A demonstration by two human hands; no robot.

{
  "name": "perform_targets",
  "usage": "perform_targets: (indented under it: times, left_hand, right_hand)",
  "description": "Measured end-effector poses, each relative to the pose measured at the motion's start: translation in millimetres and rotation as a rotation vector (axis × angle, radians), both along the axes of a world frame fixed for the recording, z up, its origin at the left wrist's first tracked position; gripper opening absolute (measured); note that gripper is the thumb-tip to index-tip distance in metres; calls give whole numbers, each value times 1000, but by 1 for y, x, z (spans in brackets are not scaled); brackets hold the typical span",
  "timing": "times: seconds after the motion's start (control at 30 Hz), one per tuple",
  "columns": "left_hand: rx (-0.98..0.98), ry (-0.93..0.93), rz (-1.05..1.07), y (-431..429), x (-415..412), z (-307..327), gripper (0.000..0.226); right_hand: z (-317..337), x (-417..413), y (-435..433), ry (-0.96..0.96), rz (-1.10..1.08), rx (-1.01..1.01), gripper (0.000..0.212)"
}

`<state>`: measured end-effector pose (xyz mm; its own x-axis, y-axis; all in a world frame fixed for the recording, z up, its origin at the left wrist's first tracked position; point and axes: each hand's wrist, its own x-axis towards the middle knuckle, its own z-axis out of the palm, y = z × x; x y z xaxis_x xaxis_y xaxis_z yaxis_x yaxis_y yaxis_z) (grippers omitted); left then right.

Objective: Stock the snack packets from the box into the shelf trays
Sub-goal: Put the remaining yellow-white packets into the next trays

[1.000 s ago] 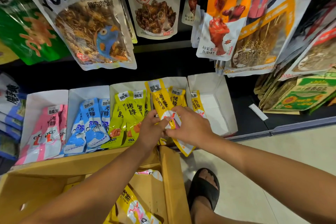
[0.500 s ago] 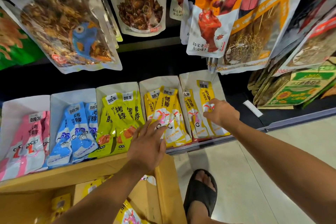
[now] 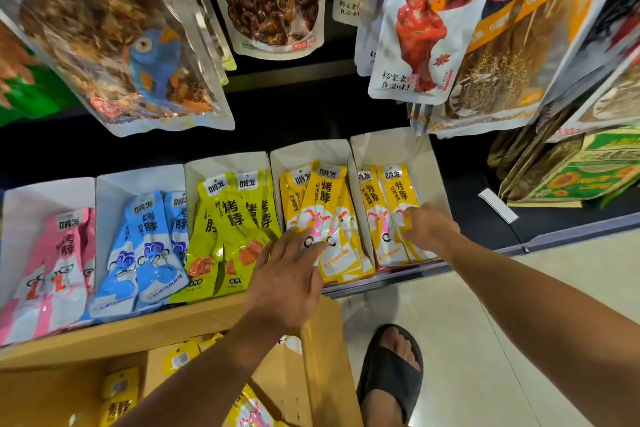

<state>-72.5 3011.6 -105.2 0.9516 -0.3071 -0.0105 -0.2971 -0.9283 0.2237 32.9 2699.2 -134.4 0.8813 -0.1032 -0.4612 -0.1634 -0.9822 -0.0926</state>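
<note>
- Our left hand (image 3: 287, 274) lies flat, released, on yellow packets (image 3: 323, 215), long axes 12-to-6.
- Our right hand (image 3: 429, 229) grasps an end-tray packet (image 3: 398, 191); we see open floor (image 3: 467, 357) at 5.

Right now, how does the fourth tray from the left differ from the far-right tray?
The fourth tray holds an overlapping pile of yellow packets; the far-right tray holds only a few, side by side, with more white wall showing. The left hand spreads straight fingers over the fourth tray's pile; the right hand meets the far-right tray's packets with curled fingers. Both are white trays of the same yellow snack.
</note>
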Motion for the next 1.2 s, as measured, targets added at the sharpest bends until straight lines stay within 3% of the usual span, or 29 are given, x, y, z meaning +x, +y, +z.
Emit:
perform_targets:
  times: [0.3, 0.57, 0.77, 0.93, 1.1, 1.2]
  left_hand:
    - [-42, -14, -30, 3, -3, -2, 46]
    - [-17, -2, -45, 26, -19, 26, 52]
    - [102, -99, -32, 72, -44, 77, 55]
    - [136, -61, 73, 120, -76, 115, 62]
    - [182, -45, 146, 184, -123, 140, 58]
    - [231, -22, 181, 230, -174, 123, 56]
  right_hand:
    - [25, -10, 8, 10, 48, 51, 58]
    - [104, -19, 48, -95, 175, 126, 67]
    - [166, -47, 102, -270, 268, 147, 67]
    - [199, -84, 160, -396, 340, 141, 62]
    - [206, -130, 232, -406, 425, 169, 64]
    - [188, -162, 274, -316, 454, 215, 66]
